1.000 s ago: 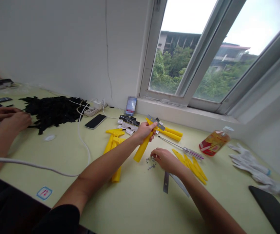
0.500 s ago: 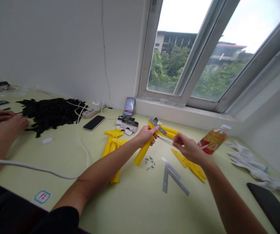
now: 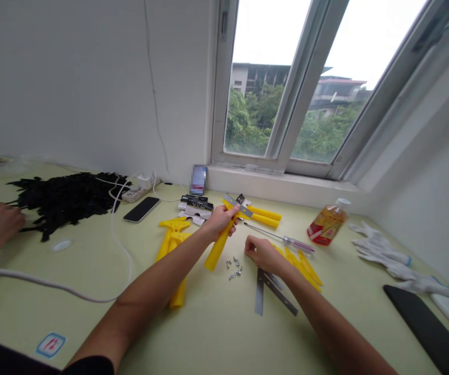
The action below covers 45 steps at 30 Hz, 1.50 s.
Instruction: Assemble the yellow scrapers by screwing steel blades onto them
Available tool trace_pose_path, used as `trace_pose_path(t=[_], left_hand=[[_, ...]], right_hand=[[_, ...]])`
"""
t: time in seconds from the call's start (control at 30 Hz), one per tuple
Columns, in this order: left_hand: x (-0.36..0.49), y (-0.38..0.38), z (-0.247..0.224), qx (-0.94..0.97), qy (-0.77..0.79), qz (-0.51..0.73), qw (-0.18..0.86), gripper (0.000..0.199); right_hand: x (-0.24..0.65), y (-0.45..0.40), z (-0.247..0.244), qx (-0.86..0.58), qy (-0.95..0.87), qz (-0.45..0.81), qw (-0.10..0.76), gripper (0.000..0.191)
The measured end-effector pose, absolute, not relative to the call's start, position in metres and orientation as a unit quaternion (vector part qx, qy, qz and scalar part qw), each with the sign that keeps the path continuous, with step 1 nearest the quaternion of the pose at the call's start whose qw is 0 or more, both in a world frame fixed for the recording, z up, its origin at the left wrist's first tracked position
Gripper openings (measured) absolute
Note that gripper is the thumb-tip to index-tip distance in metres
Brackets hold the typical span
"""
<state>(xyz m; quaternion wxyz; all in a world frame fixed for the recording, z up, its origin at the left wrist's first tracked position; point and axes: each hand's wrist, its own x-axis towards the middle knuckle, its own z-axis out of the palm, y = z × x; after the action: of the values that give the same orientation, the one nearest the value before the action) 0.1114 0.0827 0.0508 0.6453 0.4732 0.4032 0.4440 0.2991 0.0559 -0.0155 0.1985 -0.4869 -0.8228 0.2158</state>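
Note:
My left hand point(image 3: 224, 220) is closed around the handle of a yellow scraper point(image 3: 217, 251). A grey metal blade point(image 3: 245, 210) lies across the scraper's head under my thumb. Over the table, my right hand point(image 3: 261, 252) has its fingers curled together; whether anything is between them is hidden. Small silver screws and nuts point(image 3: 234, 269) lie scattered to its left. Just below it are loose metal blades point(image 3: 259, 299), partly covered by the hand. A screwdriver point(image 3: 297, 244) with a clear purplish handle rests behind it. Flat yellow plastic pieces point(image 3: 306, 268) lie to its right.
More yellow handles point(image 3: 175, 245) lie left of my left hand, others point(image 3: 265, 214) behind it. Small boxes point(image 3: 196, 207), a phone point(image 3: 141, 209) and a white cable point(image 3: 121, 250) are further left. A bottle point(image 3: 328, 223) and gloves point(image 3: 394, 260) stand right. Another person's hand point(image 3: 1, 226) works by black strips point(image 3: 72, 200).
My right hand has moved down and toward me, from beside the screwdriver to above the loose blades. The screwdriver's handle now shows. My left hand keeps its hold on the scraper; the view has shifted slightly.

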Motion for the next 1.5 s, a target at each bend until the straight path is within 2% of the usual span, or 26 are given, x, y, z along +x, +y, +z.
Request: trace_pose_path(t=[0.2, 0.4, 0.6, 0.8, 1.03, 1.2, 1.33, 1.4, 1.5], left_hand=[[0.113, 0.083, 0.048, 0.475, 0.402, 0.439, 0.648, 0.034], [0.112, 0.083, 0.049, 0.473, 0.400, 0.447, 0.645, 0.030], [0.111, 0.085, 0.050, 0.466, 0.402, 0.441, 0.653, 0.027], [0.112, 0.085, 0.049, 0.469, 0.400, 0.442, 0.652, 0.032], [0.104, 0.087, 0.055, 0.468, 0.392, 0.463, 0.643, 0.030], [0.094, 0.093, 0.064, 0.450, 0.388, 0.485, 0.642, 0.032], [0.076, 0.099, 0.077, 0.437, 0.373, 0.516, 0.635, 0.032], [0.061, 0.102, 0.086, 0.434, 0.356, 0.552, 0.617, 0.032], [0.037, 0.105, 0.100, 0.419, 0.351, 0.595, 0.590, 0.033]], right_hand=[[0.290, 0.053, -0.022, -0.483, -0.824, 0.202, 0.219, 0.009], [0.297, 0.055, -0.007, -0.476, -0.832, 0.204, 0.198, 0.009], [0.327, 0.057, 0.014, -0.543, -0.813, 0.200, 0.071, 0.010], [0.319, 0.044, 0.016, -0.589, -0.789, 0.171, -0.005, 0.029], [0.311, 0.040, 0.027, -0.575, -0.799, 0.175, 0.017, 0.019], [0.293, 0.027, 0.038, -0.479, -0.848, 0.209, 0.087, 0.017], [0.261, 0.016, 0.039, -0.419, -0.874, 0.226, 0.094, 0.017], [0.238, 0.015, 0.034, -0.395, -0.885, 0.232, 0.084, 0.021], [0.197, 0.024, 0.022, -0.383, -0.889, 0.229, 0.106, 0.053]])
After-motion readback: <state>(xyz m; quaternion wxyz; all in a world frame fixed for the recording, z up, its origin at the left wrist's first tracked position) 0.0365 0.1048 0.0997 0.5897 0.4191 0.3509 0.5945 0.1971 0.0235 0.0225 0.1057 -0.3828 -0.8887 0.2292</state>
